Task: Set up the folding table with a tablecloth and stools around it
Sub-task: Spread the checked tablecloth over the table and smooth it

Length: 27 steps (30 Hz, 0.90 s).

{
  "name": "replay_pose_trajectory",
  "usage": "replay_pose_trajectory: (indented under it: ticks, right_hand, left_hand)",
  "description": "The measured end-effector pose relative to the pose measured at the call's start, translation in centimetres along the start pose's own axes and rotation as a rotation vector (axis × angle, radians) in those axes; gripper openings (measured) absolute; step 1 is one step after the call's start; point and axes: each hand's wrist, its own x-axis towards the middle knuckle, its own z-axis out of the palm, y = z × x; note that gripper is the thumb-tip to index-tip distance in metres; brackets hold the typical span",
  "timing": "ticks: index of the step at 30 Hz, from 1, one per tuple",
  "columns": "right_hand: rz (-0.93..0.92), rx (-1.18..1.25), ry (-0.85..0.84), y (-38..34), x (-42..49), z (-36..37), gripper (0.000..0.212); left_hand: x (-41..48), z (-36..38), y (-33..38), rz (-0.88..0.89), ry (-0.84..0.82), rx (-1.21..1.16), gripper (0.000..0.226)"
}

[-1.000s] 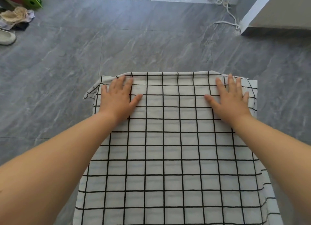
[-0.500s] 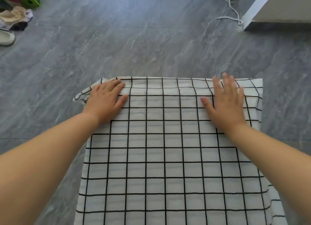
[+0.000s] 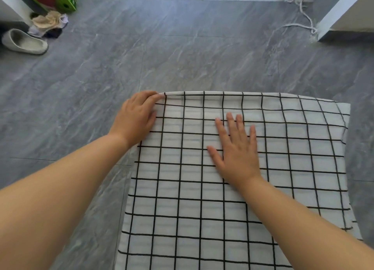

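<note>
Evidently both hands were on a white cotton tablecloth with a black grid pattern (image 3: pixel 293 140), which lay spread over the surface and hid it entirely.

The left-hand grip (image 3: pixel 135 117) was closed on the cloth's far-left corner, fingers curled over the hem and thumb lying on the fabric just inside the edge. The right-hand grip (image 3: pixel 237 150) held nothing: it lay flat and wide open, fingers spread, palm pressed on the cloth near the middle of its far half. The cloth's right and near edges drooped past the surface. Around it stretched a grey marbled tile floor (image 3: pixel 182 57), with a pale grey slipper (image 3: pixel 24 42) and a heap of crumpled clothing (image 3: pixel 49 24) at far left, and a white cord (image 3: pixel 301 17) at far right.
</note>
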Motion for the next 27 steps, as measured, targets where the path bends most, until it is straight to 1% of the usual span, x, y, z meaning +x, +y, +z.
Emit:
replay_pose_trajectory:
  ticks: [4,8,13,19,22,24,27]
  right_hand:
    - [0.001,-0.002,0.006,0.0,0.0,-0.2,0.072]
    - [0.006,0.004,0.003,0.0,0.0,-0.3,0.071]
    - [0.014,0.028,0.008,0.0,-0.1,-0.4,0.07]
    - [0.012,0.041,0.019,0.0,0.0,-0.4,0.068]
    - [0.012,0.037,0.021,0.0,0.0,-0.5,0.067]
    - [0.014,0.042,0.024,0.0,0.0,-0.5,0.067]
    - [0.013,0.038,0.022,-0.1,-0.1,-0.6,0.067]
  left_hand:
    - [0.7,-0.4,-0.7,-0.173,0.029,-0.024,0.042]
    - [0.9,-0.8,-1.7,-0.251,0.038,-0.005,0.032]
    - [1.5,-1.2,-2.1,-0.229,0.071,0.027,0.025]
    - [1.9,-0.8,-2.3,-0.109,0.072,0.118,0.019]
    - [2.4,-1.3,-2.7,-0.153,0.061,-0.017,0.017]
    - [2.8,-1.6,-2.6,-0.226,0.012,-0.156,0.017]
    - [3.5,-2.0,-2.4,-0.289,-0.046,-0.255,0.016]
